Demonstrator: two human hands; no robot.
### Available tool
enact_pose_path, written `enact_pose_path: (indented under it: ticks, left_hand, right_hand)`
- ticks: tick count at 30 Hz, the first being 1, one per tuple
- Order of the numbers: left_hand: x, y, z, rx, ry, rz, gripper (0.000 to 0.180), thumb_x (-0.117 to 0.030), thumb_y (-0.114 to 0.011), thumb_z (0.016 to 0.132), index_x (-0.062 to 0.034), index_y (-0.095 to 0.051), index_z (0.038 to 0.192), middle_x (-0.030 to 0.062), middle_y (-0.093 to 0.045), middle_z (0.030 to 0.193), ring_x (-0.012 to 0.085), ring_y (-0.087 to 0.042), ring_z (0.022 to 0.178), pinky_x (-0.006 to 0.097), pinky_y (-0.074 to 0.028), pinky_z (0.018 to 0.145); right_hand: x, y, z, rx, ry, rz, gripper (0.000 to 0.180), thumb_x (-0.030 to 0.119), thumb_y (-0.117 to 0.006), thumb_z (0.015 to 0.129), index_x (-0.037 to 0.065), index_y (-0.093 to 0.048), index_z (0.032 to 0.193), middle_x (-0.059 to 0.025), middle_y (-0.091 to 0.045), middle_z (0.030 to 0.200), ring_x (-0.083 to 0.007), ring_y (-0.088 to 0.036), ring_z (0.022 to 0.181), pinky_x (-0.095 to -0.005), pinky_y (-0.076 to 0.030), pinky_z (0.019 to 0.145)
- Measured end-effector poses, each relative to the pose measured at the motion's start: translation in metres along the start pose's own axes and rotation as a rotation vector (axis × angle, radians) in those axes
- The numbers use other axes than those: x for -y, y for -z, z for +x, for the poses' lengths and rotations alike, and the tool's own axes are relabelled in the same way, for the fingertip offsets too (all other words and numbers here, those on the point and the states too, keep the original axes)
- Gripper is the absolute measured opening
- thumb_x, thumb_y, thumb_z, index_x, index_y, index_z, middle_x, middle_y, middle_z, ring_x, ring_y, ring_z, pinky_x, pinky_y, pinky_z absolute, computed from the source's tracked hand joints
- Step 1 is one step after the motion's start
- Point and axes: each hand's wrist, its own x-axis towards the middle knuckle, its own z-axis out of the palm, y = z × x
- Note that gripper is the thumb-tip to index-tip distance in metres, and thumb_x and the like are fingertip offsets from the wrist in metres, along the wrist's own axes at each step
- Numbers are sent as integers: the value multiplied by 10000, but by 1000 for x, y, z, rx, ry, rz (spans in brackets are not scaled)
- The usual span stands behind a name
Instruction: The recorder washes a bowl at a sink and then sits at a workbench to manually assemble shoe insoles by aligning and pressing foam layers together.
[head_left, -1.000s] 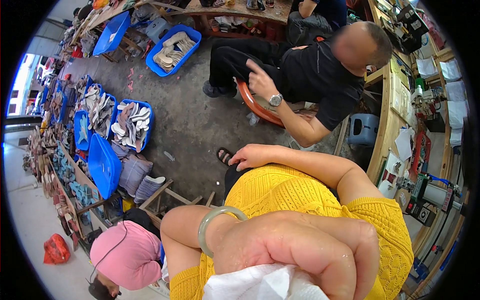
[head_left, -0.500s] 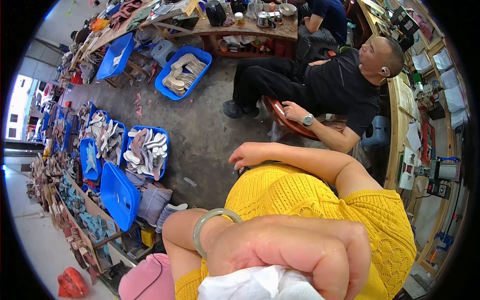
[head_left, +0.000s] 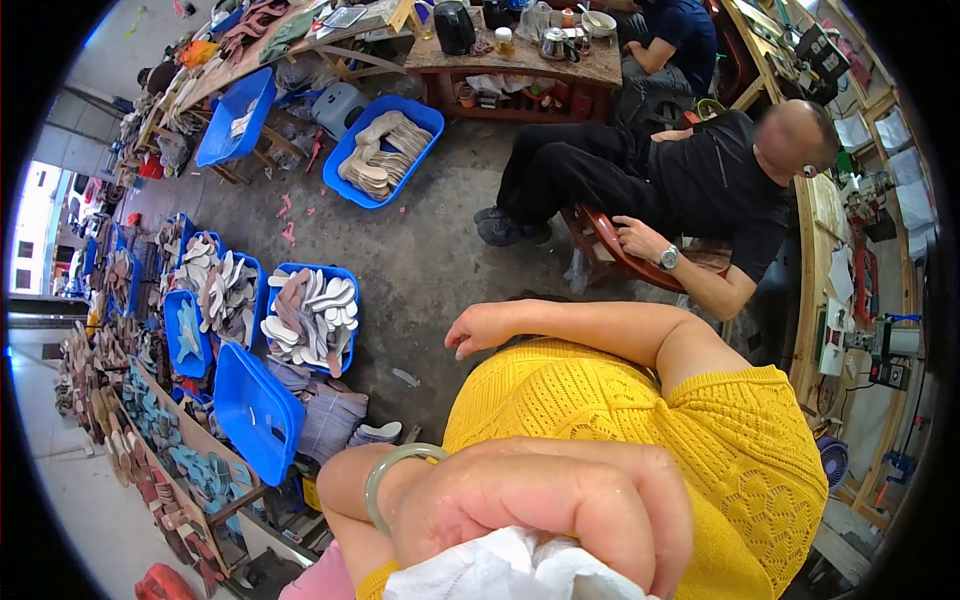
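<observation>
Crumpled white tissue [head_left: 510,570] sits right up at the bottom of the head view, bunched under our curled left hand [head_left: 540,510], fingers wrapped tight over it, pale green jade bangle [head_left: 390,475] on that wrist. Our right hand [head_left: 485,328] rests loosely open, empty, above our yellow knit top [head_left: 620,400].

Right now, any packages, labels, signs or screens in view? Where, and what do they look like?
White paper sheets: upper right, on the wooden bench along the wall; flat, rectangular, print too small to tell.
White sheet: right, further along the same bench; pale, rectangular.
Red plastic bag: bottom left, on the floor; crumpled.
Screens: none that can be made out.
</observation>
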Motion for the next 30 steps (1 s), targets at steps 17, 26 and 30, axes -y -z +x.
enact_pose_path:
  ticks: [17, 26, 30]
  left_hand:
    - [-225, 120, 46, -275, 168, 180, 365, -269, -589, 871, 86, -658, 819, 216, -623, 887, 236, -635, 667, 255, -503, 558]
    - [-291, 163, 87, -293, 123, 407, 392, -271, -635, 859, 120, -633, 886, 257, -622, 866, 325, -659, 722, 333, -555, 638]
    - [-304, 162, 115, -463, 305, 351, 310, -241, -690, 819, 62, -635, 786, 197, -623, 785, 227, -628, 622, 278, -523, 561]
  right_hand:
    - [-14, 162, 178, 8, 144, 58, 402, 250, -624, 821, 65, -575, 1175, -130, -644, 1066, -288, -607, 966, -367, -468, 835]
    - [-23, 244, 222, -41, 163, 82, 399, 251, -618, 821, 55, -578, 1167, -136, -639, 1072, -289, -601, 979, -375, -466, 833]
    - [-33, 262, 218, -111, 141, 126, 410, 264, -626, 815, 58, -580, 1166, -136, -640, 1069, -290, -602, 973, -373, -466, 833]
